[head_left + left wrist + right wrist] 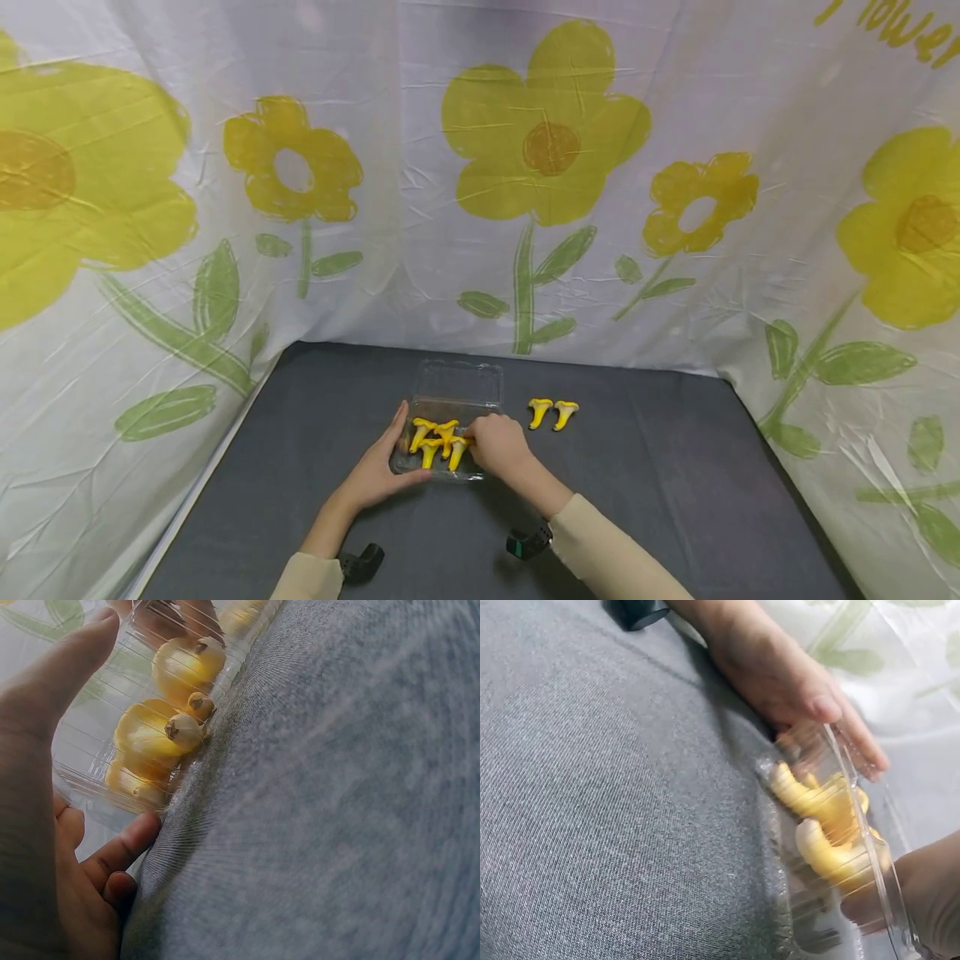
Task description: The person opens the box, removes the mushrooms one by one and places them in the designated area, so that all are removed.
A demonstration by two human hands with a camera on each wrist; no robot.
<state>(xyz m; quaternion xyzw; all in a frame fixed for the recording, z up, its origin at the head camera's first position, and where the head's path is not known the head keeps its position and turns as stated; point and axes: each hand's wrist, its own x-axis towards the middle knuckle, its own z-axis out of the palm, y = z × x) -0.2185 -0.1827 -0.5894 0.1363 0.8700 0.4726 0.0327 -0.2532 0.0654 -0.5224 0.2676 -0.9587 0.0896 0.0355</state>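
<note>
A clear plastic box [480,477] stands on the dark cloth, with several yellow chanterelle mushrooms [430,452] lying inside, stems toward the front. My left hand [378,467] rests against the box's left side, its thumb along the front edge and its fingers fairly straight. My right hand [501,446] reaches down into the right part of the box with curled fingers. A yellow mushroom [241,615] shows beside those fingers through the wall in the left wrist view; in the head view the hand covers it. The right wrist view has the fingertips [862,909] low behind the clear wall.
The box's hinged lid [459,383] stands open at the back. Two more mushrooms [552,412] lie on the cloth [637,492] to the right of the box. A white curtain [405,250] printed with yellow flowers encloses the table's back and sides.
</note>
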